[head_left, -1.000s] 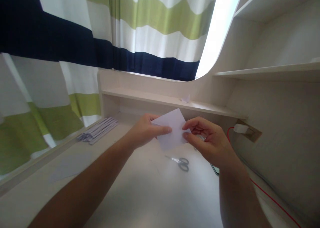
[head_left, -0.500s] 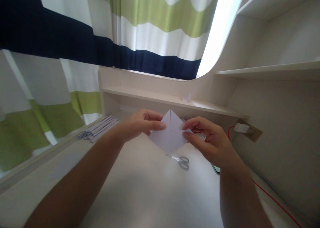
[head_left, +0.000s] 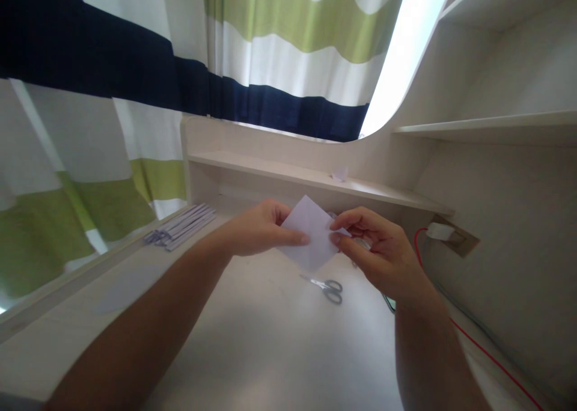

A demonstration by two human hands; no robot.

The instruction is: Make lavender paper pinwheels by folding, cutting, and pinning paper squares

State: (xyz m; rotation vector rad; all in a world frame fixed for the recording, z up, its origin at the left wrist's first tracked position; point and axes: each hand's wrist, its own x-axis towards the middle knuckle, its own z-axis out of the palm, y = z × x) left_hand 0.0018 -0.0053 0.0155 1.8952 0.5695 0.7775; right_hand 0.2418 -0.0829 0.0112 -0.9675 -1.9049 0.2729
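A small white folded paper (head_left: 310,234) hangs in the air above the desk, held by both hands. My left hand (head_left: 259,229) pinches its left edge, thumb lying across the front. My right hand (head_left: 376,252) pinches its right corner between thumb and forefinger. The paper stands on a corner like a diamond. Small scissors (head_left: 328,288) lie on the desk (head_left: 270,351) just below the paper.
A bundle of paper strips (head_left: 180,226) lies at the desk's left back. A flat sheet (head_left: 126,285) rests on the left. A low shelf (head_left: 315,181) carries a small paper piece (head_left: 339,173). A red cable (head_left: 487,351) runs from a wall plug (head_left: 439,231) on the right. Striped curtain behind.
The paper's centre crease that showed half a second ago is closed. My left thumb has slid further across the paper. Both hands stay in place.
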